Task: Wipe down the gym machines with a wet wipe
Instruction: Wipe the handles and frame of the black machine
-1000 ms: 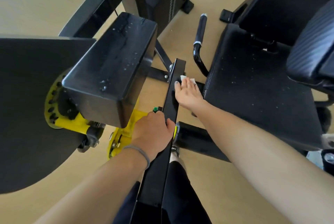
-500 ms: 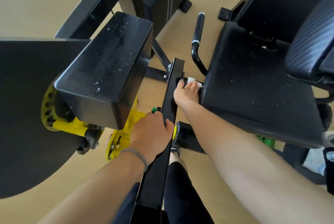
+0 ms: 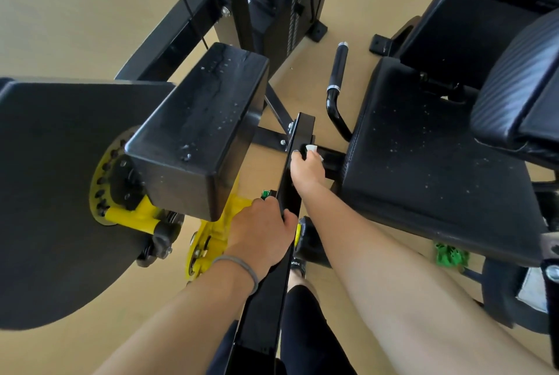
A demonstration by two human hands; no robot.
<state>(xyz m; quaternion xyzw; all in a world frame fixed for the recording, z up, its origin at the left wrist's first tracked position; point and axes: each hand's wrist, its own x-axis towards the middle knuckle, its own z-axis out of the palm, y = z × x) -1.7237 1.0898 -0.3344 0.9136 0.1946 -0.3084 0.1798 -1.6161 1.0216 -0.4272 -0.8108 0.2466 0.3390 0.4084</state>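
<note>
Tan floor [image 3: 75, 5]; right hand [image 3: 307, 170] presses wipe [image 3: 311, 148] on bar [image 3: 295, 169], left hand [image 3: 261, 231] grips it.

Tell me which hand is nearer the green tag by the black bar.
Left. The left hand grips the black bar, its fingertips right beside the green tag. The right hand holds the wipe farther up the bar.

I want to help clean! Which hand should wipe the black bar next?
The right hand: it already holds the wet wipe against the black bar. The left hand is busy gripping that bar lower down.
</note>
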